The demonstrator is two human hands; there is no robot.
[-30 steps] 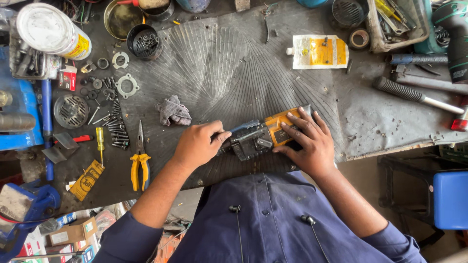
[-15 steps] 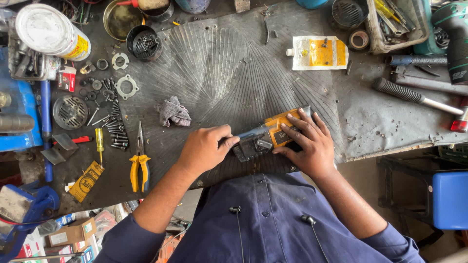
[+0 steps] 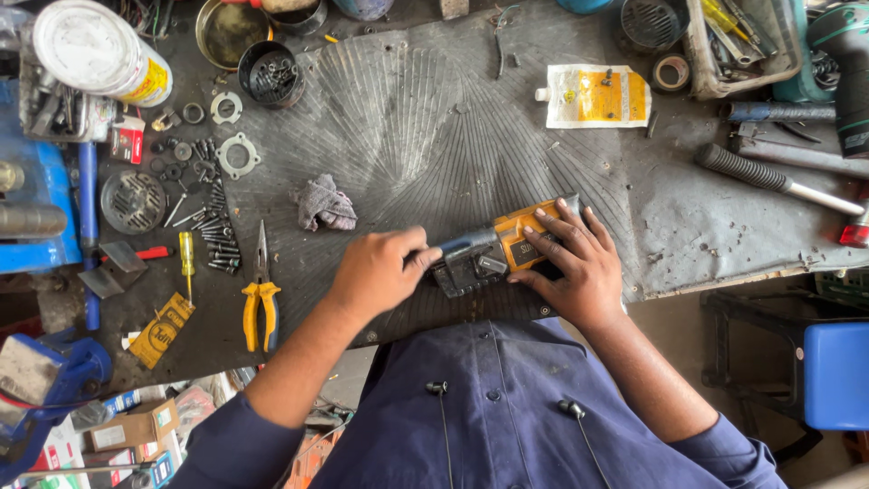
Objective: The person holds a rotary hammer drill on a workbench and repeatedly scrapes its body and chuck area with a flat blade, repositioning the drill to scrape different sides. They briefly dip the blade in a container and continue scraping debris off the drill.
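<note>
A yellow and grey power tool body (image 3: 496,249) lies on the dark ribbed rubber mat (image 3: 407,118) at the near edge of the workbench. My right hand (image 3: 572,258) rests flat over its yellow end, fingers spread, pinning it down. My left hand (image 3: 380,270) is closed around a slim tool with a grey-blue shaft whose tip meets the grey end of the power tool. What kind of tool it is I cannot tell, since the handle is hidden in my fist.
A grey rag (image 3: 326,205) lies just left of centre. Yellow-handled pliers (image 3: 260,294), a small yellow screwdriver (image 3: 186,255), bolts (image 3: 217,226), washers and gaskets (image 3: 238,154) sit at left. A yellow pouch (image 3: 593,95), tape roll (image 3: 671,72), parts tray (image 3: 738,41) and black-handled tools (image 3: 769,177) lie at right.
My left hand has shifted onto the slim tool and pressed it to the grey end of the power tool, which has turned slightly. My right hand stays on the yellow end.
</note>
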